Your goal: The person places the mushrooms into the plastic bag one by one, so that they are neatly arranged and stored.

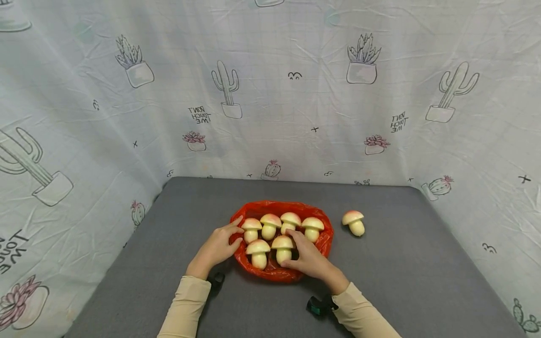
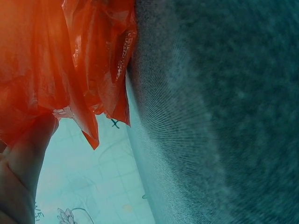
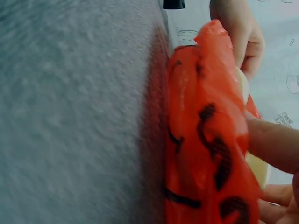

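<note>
A red plastic bag (image 1: pixel 274 277), its mouth wide and round, lies on the grey table. Several toy mushrooms with cream stems and pinkish-cream caps sit inside it in two rows. At the bag's left rim, my left hand (image 1: pixel 217 246) grips the plastic; the left wrist view shows a finger passing behind the red film (image 2: pixel 37 70). My right hand (image 1: pixel 310 256) reaches over the right front of the bag and holds the front-right mushroom (image 1: pixel 283 249) between thumb and fingers. Red plastic (image 3: pixel 210 140) hides most of that grip in the right wrist view.
One more mushroom (image 1: pixel 354 223) lies on the table (image 1: pixel 405 263) to the right of the bag. A white curtain (image 1: pixel 270 94) printed with cacti surrounds the table at the back and sides. Dark wrist devices (image 1: pixel 320 306) sit below the hands.
</note>
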A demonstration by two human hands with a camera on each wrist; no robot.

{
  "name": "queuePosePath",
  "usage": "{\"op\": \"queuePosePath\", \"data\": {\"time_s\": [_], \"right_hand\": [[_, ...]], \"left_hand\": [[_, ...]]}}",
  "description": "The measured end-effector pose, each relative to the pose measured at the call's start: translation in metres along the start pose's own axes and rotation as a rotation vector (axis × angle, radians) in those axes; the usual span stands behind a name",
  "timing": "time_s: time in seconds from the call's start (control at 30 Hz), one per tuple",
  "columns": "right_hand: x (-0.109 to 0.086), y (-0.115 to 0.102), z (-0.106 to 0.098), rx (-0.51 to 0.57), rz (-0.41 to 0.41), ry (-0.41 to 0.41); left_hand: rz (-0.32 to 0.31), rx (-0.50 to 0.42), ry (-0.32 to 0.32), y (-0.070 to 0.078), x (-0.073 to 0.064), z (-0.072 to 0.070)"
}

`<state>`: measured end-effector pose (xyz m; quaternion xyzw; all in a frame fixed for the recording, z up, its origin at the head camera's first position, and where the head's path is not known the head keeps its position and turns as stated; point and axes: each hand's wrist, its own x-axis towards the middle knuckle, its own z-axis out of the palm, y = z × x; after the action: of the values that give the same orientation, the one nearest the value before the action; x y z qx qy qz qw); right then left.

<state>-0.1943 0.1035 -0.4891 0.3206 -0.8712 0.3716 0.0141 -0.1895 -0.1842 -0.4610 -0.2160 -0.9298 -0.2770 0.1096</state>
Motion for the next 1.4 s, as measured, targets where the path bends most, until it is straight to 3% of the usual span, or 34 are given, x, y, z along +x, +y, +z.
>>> {"op": "queuePosePath", "data": {"time_s": [0.23, 0.43, 0.77, 1.13, 1.4], "right_hand": [[-0.006, 0.005, -0.015, 0.071, -0.019, 0.038], [-0.011, 0.016, -0.037, 0.143, -0.051, 0.138], [-0.024, 0.031, -0.072, 0.131, -0.025, 0.226], [-0.033, 0.07, -0.118, 0.116, 0.053, 0.315], [-0.037, 0.097, -0.135, 0.097, 0.152, 0.277]], "left_hand": [[-0.006, -0.001, -0.01, 0.001, -0.001, -0.001], [0.001, -0.01, -0.004, 0.001, -0.001, -0.001], [-0.014, 0.004, -0.01, 0.0, -0.001, 0.0], [-0.015, 0.011, 0.001, -0.001, 0.0, 0.002], [0.003, 0.001, 0.004, -0.001, 0.0, 0.001]]}}
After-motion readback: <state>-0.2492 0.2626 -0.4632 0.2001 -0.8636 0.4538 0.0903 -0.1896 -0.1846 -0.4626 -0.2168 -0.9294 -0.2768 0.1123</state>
